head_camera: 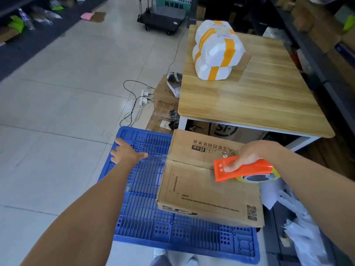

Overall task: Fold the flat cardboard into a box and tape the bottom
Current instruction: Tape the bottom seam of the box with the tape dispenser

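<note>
One cardboard box (pixel 201 192) sits in the head view on a blue plastic pallet (pixel 146 208) on the tiled floor, just in front of the tabletop (pixel 259 96). Two flaps meet in a seam across its upper face. The near side wall carries a dark "SF" logo, seen upside down, and a QR code is printed at the right corner. The far flap has a row of Chinese characters and a dark label with a large "8".

The right hand (pixel 247 156) grips one orange tape dispenser (pixel 242 169), fingers curled over its top and thumb pressed on its side, at the right end of the seam. The dispenser bears white Chinese characters too small to read and holds a single tape roll (pixel 257 177).

The left hand (pixel 126 152) reaches out over the pallet with fingers spread and thumb pointing at the box. One clear tape strip (pixel 155 157) stretches from the thumb to the box's left edge; whether it sticks to the thumb cannot be told.

On the tabletop lie what look like three stacked white parcels (pixel 217 48) banded in orange. Beneath it stands another carton (pixel 226 131) marked "SF".
</note>
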The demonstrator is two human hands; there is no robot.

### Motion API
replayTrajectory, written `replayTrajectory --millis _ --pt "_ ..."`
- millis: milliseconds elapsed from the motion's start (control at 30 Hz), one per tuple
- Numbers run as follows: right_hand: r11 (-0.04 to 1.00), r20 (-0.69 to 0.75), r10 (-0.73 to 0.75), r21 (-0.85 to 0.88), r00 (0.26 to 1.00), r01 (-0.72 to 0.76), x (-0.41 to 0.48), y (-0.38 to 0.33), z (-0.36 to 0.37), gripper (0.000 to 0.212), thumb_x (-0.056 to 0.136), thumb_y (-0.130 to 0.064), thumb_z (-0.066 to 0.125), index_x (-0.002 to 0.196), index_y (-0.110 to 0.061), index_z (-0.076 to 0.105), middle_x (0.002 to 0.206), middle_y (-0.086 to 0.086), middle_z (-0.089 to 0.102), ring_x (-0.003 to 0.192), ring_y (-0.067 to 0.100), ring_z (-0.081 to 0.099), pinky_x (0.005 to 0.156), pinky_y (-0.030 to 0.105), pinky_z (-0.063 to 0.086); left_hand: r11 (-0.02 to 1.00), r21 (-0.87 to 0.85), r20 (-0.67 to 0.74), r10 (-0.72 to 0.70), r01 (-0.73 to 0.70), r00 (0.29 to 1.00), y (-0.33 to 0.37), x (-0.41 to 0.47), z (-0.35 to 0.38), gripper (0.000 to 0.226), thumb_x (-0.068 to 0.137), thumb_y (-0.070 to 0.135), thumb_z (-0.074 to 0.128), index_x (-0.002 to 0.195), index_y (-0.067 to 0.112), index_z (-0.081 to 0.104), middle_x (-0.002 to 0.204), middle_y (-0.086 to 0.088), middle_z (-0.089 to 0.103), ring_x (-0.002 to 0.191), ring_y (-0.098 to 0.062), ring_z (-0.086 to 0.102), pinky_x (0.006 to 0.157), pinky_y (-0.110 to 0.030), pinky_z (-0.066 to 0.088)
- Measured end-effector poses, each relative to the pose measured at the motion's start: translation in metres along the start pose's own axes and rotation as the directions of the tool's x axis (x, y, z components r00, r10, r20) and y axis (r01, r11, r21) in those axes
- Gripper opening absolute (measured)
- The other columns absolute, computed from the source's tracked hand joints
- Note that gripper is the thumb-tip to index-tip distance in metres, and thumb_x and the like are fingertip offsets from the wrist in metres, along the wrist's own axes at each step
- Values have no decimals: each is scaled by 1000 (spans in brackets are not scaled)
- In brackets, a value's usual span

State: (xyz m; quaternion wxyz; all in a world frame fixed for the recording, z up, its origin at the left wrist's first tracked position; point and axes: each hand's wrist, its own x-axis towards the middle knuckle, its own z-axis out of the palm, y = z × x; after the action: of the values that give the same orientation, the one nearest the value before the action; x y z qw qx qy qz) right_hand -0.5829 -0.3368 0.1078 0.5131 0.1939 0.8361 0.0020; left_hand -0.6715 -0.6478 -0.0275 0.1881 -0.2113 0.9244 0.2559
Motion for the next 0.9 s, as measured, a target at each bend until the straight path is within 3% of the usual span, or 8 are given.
replayTrajectory --millis 233,367,433,533,600,667,767,900 --pt "1000 -26 -1 3 1000 2 7 -14 0 76 60 -83 60 103 -20 50 110 1 54 100 25 54 91 34 44 998 57 168 -28 18 985 3 -11 41 116 68 41 82 144 2 3 141 -24 38 134 -38 28 105 -49 33" --pt "1000 -48 -24 15 999 24 8 -14 2 73 63 -81 59 101 -20 49 103 0 54 100 24 54 92 35 45 998 -50 268 -19 33 963 10 -19 63 98 77 26 77 142 1 9 138 -24 43 135 -39 27 104 -50 34" --pt "999 -61 -35 29 998 37 9 -13 4 70 63 -81 60 93 -19 50 91 -3 54 97 24 55 91 34 46 995 -71 296 -44 68 954 15 -20 66 89 81 23 74 142 -2 15 136 -25 44 124 -40 43 98 -47 42" --pt "998 -95 -55 16 994 57 8 -12 7 58 65 -79 60 73 -23 48 81 -6 51 94 22 56 88 33 45 993 117 268 -38 6 963 15 -23 69 44 93 41 54 90 -3 52 84 -13 59 77 -23 60 98 -40 43" --pt "998 -108 -67 4 992 67 7 -12 8 57 66 -79 59 71 -24 46 81 -7 51 93 21 56 87 32 45 994 111 308 -22 -13 951 8 -19 82 46 97 40 48 78 -2 55 64 -7 49 73 -24 61 103 -38 41" --pt "997 -109 -72 3 991 72 7 -12 9 56 67 -79 58 71 -24 47 81 -6 51 92 21 56 86 32 45 990 -123 412 -11 68 911 -6 -10 101 37 94 25 55 108 -10 60 94 -18 65 102 -34 63 96 -39 48" --pt "997 -105 -71 13 992 73 7 -14 10 58 68 -78 58 78 -21 51 82 -6 51 92 21 55 85 31 44 849 -404 593 -40 340 804 -27 5 125 46 90 22 57 127 -4 53 131 -22 56 118 -37 56 92 -46 51" --pt "998 -93 -68 14 993 69 9 -16 9 63 68 -77 58 93 -20 51 81 -7 49 93 22 54 86 32 43 728 -444 737 -34 521 675 -65 26 161 106 48 50 87 137 8 47 133 -14 57 125 -32 53 102 -61 37"
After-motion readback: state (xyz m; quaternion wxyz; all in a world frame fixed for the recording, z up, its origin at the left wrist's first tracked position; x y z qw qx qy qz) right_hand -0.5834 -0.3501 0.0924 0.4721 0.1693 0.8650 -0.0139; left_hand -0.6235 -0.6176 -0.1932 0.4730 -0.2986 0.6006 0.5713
